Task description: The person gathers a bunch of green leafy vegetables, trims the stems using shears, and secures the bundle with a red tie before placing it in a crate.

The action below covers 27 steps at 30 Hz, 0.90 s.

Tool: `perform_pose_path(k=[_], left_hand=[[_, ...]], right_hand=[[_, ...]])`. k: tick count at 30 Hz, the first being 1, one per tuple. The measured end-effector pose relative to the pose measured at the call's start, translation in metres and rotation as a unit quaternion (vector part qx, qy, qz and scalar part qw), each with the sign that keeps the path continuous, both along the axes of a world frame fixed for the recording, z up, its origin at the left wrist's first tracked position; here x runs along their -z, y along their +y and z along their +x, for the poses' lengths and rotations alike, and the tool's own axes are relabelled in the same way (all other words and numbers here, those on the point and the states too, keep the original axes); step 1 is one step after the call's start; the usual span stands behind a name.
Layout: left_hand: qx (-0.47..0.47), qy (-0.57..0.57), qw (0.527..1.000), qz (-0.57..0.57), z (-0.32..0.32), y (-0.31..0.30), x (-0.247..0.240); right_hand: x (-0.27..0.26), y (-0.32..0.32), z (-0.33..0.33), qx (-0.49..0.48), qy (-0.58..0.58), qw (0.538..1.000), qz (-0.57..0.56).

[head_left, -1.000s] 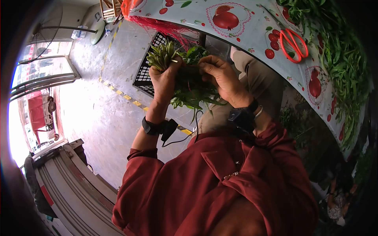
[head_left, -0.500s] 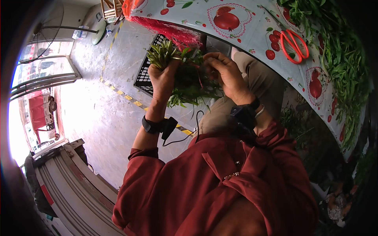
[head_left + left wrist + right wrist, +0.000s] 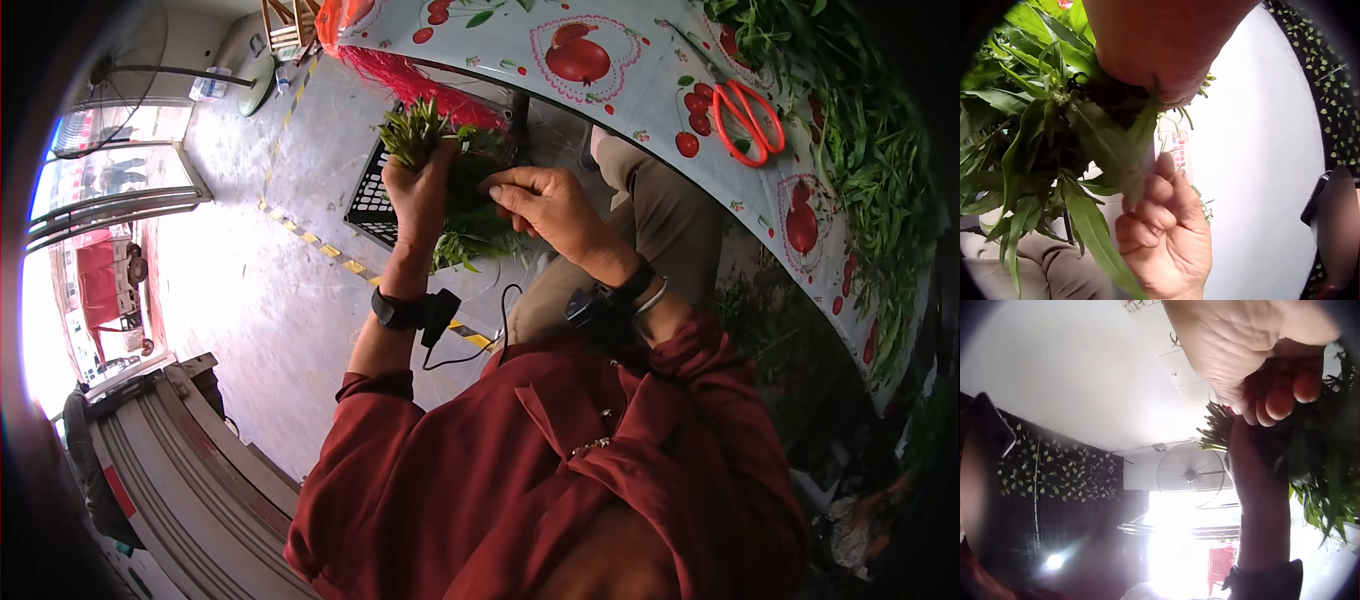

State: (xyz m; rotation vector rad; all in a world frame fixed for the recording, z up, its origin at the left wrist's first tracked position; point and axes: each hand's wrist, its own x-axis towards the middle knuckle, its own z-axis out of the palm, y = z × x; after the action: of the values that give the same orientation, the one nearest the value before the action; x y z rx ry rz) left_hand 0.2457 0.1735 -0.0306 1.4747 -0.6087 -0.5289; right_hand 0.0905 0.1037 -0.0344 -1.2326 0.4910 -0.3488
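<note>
In the head view, my left hand (image 3: 420, 190) grips a bunch of leafy greens, its cut stems (image 3: 410, 135) standing out above the fist and its leaves (image 3: 458, 250) hanging beyond. The left wrist view has the long leaves (image 3: 1029, 156) spreading from under my left hand (image 3: 1154, 50). My right hand (image 3: 555, 210) is just right of the bunch, thumb and forefinger close together. Its fingers are curled in the left wrist view, where the right hand (image 3: 1169, 231) is partly behind a leaf tip; nothing is visible between them. The right wrist view shows the stems (image 3: 1215, 428) beside my curled right hand (image 3: 1254, 344).
A black crate (image 3: 370, 205) stands on the floor behind the bunch, with red netting (image 3: 430, 90) by the table's edge. Red-handled scissors (image 3: 748, 125) and a pile of loose greens (image 3: 875, 190) lie on the patterned tablecloth (image 3: 640, 85). A fan (image 3: 258, 85) stands at the upper left.
My right hand has moved a little left and down, and its fingers have come closer together. The left hand still grips the bunch, which has shifted slightly.
</note>
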Motion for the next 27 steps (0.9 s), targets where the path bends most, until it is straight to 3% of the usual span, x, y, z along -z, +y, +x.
perform_pose_path(k=[4, 6, 9, 22, 24, 27], left_hand=[[-0.005, 0.000, 1.000, -0.009, -0.007, -0.004, 0.000], [0.003, -0.019, 1.000, -0.018, -0.010, -0.006, 0.003], [0.006, -0.029, 1.000, -0.002, -0.016, -0.007, 0.000], [-0.007, -0.018, 1.000, -0.014, -0.027, -0.006, 0.002], [-0.006, -0.029, 0.999, -0.024, -0.027, -0.006, 0.003], [-0.004, -0.043, 0.999, -0.031, -0.028, -0.005, 0.004]], right_hand=[[0.001, 0.001, 0.006, 0.039, 0.000, 0.998, -0.038], [-0.004, -0.001, 0.008, 0.083, 0.000, 0.995, 0.046], [0.003, -0.003, 0.011, 0.104, -0.025, 0.991, 0.086], [0.005, -0.005, 0.012, 0.140, -0.038, 0.983, 0.111], [0.016, -0.006, 0.016, 0.202, -0.097, 0.953, -0.204], [0.001, -0.006, 0.013, 0.199, -0.076, 0.945, -0.249]])
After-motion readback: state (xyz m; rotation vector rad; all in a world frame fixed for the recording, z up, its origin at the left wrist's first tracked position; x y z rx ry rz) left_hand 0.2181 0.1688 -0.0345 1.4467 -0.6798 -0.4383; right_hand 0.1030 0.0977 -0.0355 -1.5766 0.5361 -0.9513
